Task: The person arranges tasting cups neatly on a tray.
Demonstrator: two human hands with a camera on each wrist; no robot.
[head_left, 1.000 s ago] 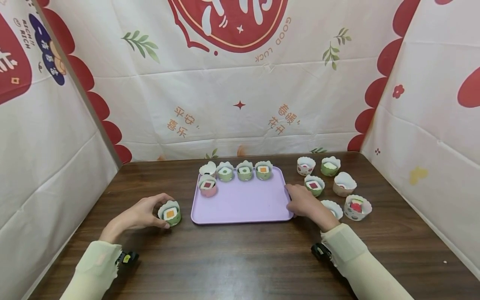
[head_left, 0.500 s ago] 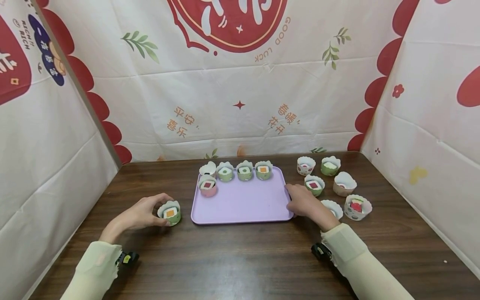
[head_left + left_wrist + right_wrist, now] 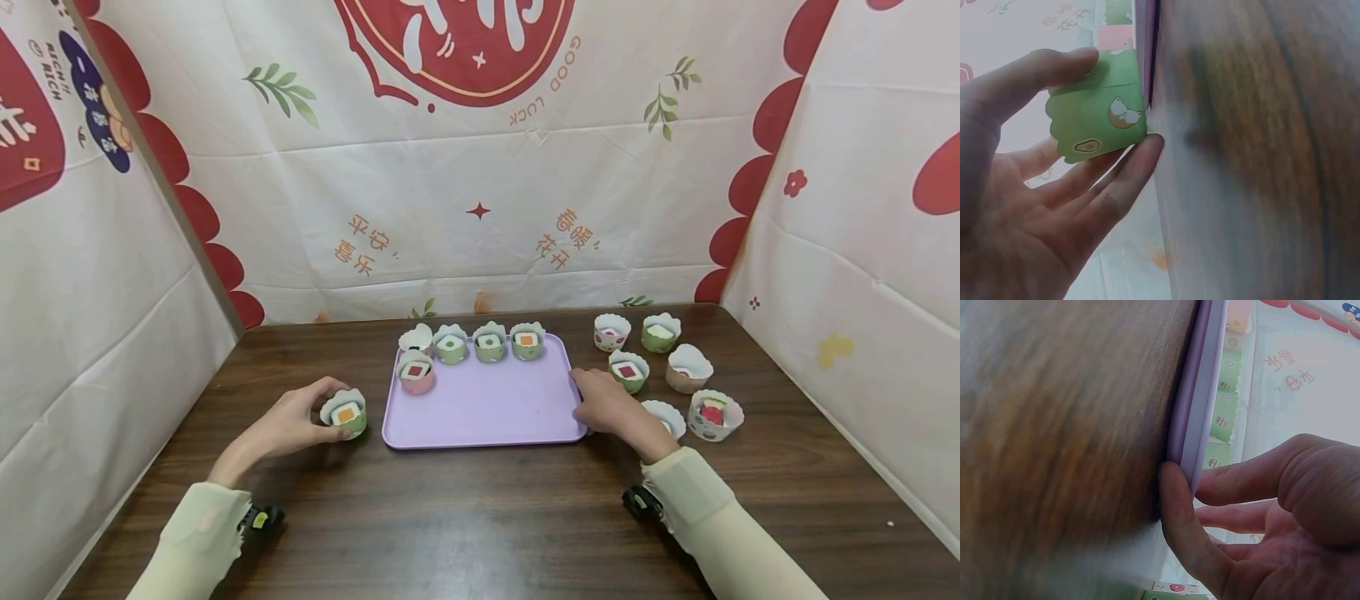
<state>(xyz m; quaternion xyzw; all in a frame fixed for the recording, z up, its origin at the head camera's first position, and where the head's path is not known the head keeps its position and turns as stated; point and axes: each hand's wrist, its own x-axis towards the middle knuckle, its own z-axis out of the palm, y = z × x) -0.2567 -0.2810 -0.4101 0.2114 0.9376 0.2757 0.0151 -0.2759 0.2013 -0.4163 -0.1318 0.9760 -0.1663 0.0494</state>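
Observation:
Between thumb and fingers my left hand (image 3: pixel 291 423) grips a green paper cupcake cup (image 3: pixel 346 413) holding a white square piece with an orange centre. In the left wrist view this green cup (image 3: pixel 1100 103) looks lifted just off the table, with avocado prints on its side. My right hand (image 3: pixel 611 407) pinches the right edge of a lilac tray (image 3: pixel 487 417). The right wrist view shows thumb and finger on either side of the tray's rim (image 3: pixel 1200 394). Along the tray's back stand green cups (image 3: pixel 491 343) and a white cup (image 3: pixel 416 337); a pink cup (image 3: pixel 416 372) sits at its left.
Right of the tray, several filled paper cups stand on the brown table (image 3: pixel 480 517), among them a green cup (image 3: pixel 628 372), a tan cup (image 3: pixel 688 369) and a white cup with a red piece (image 3: pixel 715 415). Printed cloth walls (image 3: pixel 480 167) enclose the back and sides.
My left hand has raised the green cup slightly and shifted it a little to the right, toward the tray. The right hand and tray have stayed still.

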